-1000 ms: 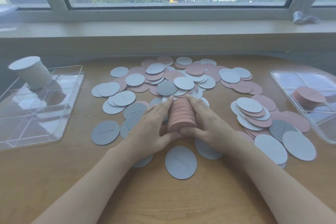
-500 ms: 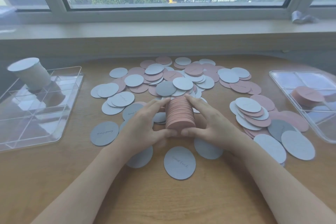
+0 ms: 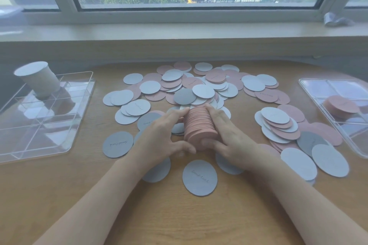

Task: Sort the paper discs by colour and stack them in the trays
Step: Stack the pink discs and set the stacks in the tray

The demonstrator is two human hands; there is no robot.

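Daylight from the wide window fell across the wooden surface [image 3: 179, 221], where pink and pale grey paper discs [image 3: 201, 89] lay scattered and overlapping. Between my hands I held a thick pink stack [image 3: 199, 125] turned on its edge, its long axis running away from me toward the window, just above the loose discs at the middle of the surface. My left hand [image 3: 159, 137] gripped its left flank, fingers curled over the far top and thumb tucked under the near end; my right hand [image 3: 229, 135] mirrored it on the other flank, so each grip was pressed in against the stack rather than spread.

A right tray [image 3: 310, 93] already held a short pink pile [image 3: 342, 104], and it lay well off to the right of my hands, past a heap of mixed discs. My right hand was the nearer one to it, so I judged the stack would need to travel rightward and be tipped flat. A left tray [image 3: 83, 93], with a paper cup [image 3: 39, 79] standing in it, sat well apart on the other side.
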